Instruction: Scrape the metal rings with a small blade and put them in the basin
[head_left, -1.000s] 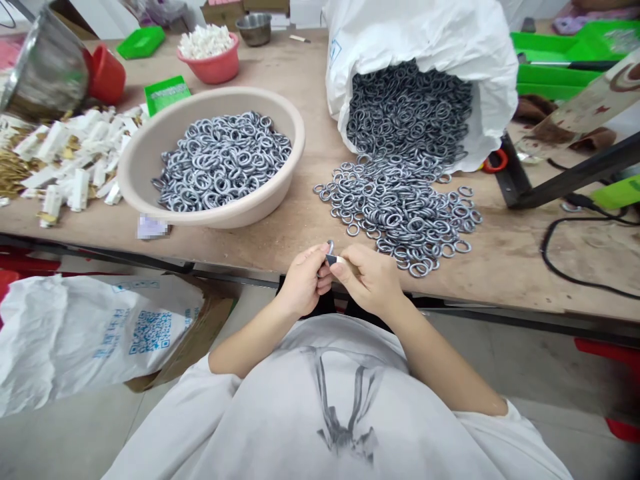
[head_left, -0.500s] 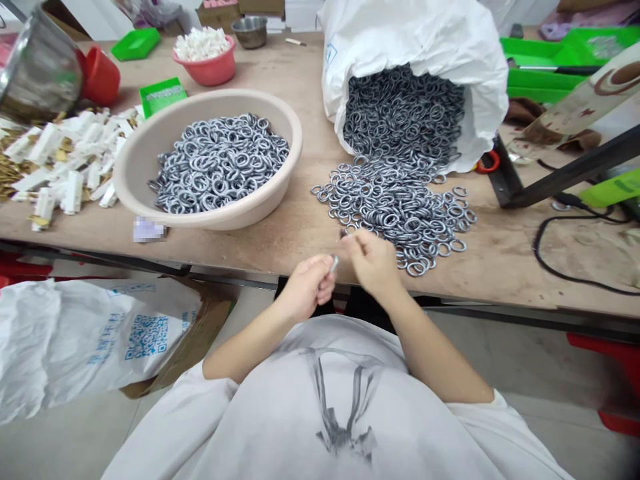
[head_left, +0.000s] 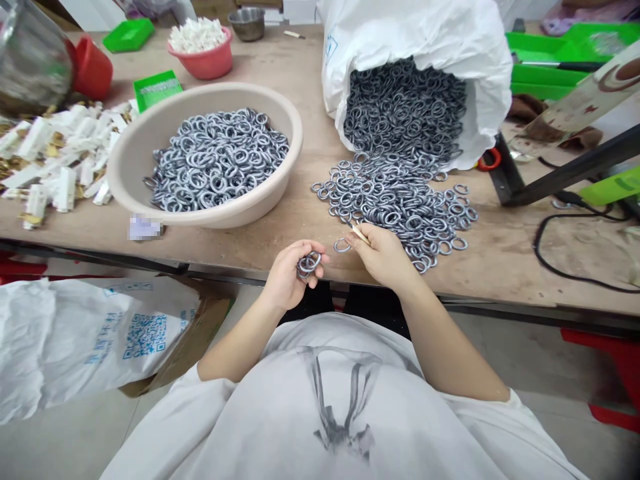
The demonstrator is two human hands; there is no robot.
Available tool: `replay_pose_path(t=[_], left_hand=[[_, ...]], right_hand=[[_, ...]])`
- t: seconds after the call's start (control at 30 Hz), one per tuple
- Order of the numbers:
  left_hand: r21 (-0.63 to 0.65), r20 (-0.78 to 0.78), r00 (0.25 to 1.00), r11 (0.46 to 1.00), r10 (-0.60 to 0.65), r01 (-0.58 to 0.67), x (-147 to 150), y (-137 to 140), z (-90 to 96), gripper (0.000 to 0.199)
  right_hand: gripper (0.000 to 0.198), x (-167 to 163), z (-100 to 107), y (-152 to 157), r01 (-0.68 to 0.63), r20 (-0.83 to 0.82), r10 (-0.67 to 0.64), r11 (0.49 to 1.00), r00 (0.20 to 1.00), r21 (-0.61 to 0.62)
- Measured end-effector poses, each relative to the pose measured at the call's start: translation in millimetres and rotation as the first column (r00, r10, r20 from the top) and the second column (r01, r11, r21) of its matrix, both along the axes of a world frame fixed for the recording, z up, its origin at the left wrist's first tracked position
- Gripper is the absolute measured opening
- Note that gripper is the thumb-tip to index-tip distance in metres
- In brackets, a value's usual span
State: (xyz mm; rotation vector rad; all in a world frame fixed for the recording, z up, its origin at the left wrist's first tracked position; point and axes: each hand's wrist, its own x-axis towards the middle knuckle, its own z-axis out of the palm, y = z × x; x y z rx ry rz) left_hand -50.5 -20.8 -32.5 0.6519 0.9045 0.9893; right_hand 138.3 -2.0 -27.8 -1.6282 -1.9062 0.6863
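My left hand [head_left: 290, 275] is curled in front of the table edge, with a few grey rings [head_left: 309, 265] held in its palm and fingers. To its right, my right hand [head_left: 383, 257] grips a short pale stick with a dark tip [head_left: 360, 234]; whether it is a pencil or a small brush I cannot tell. By its fingertips is a single grey ring [head_left: 342, 245]; whether they touch it is unclear. Just beyond that hand, a heap of loose grey rings [head_left: 400, 200] spreads from a white sack [head_left: 415, 33] lying with its mouth towards me.
A beige basin [head_left: 205, 219] full of similar rings stands left of the heap. Farther left lie white and brass-coloured pieces [head_left: 65, 190]. Behind is a red bowl [head_left: 203, 63] of white parts. A black metal bar [head_left: 555, 177] and a cable [head_left: 537, 247] are at the right.
My left hand has moved slightly left and turned up, now showing the rings inside. The stick in my right hand now shows clearly, and one ring appears by its fingertips.
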Motion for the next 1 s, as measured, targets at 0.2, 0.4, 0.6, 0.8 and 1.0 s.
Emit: replay_pose_path(t=[0.2,0.4,0.6,0.8,1.0], left_hand=[[0.148,-0.119,0.988,0.982,-0.1,0.117,20,-7,-6.4,0.044],[-0.006,0.022,0.997,0.998,-0.07,0.07,28,-9,0.1,0.049],[-0.055,0.087,0.993,0.995,-0.08,0.085,31,-13,7.1,0.051],[-0.034,0.067,0.996,0.998,-0.05,0.052,31,-14,2.9,0.05],[-0.04,0.031,0.994,0.994,-0.102,0.103,31,-16,1.3,0.051]], right_hand=[[0.033,-6,9,-19,-0.171,-0.448,0.103,0.979,0.888,-0.114],[0.027,-13,4,-30,0.042,-0.426,-0.026,0.999,0.905,0.027],[0.024,-17,-2,-33,-0.002,-0.374,0.057,0.989,0.926,0.146],[0.026,-16,-1,-32,0.011,-0.306,0.056,0.977,0.95,0.214],[0.039,-14,1,-27,-0.106,-0.42,0.127,0.992,0.899,0.073]])
